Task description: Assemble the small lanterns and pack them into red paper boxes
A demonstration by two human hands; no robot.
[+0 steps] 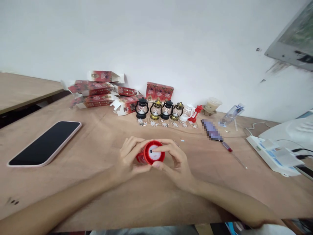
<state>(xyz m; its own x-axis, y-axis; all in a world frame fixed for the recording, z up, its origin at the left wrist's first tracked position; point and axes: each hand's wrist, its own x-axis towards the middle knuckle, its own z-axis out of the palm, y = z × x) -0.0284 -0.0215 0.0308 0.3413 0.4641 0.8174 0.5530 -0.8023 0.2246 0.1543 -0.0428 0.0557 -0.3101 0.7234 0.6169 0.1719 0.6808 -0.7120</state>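
Observation:
Between my hands a small red lantern lies tipped over, its round base facing me. The base has a red rim, a white disc and a small black switch. My left hand wraps round the lantern's body from the left. On the right, my right hand grips the rim, with the index finger on the white disc beside the switch. Behind them stands a row of small lanterns in black, gold, white and red, with small clear packets in front.
Opened red boxes are heaped at the back left, and three upright red boxes stand by the wall. A large phone lies left. To the right are a screwdriver, a blurred phone-like object, a cup, a bottle and a power strip.

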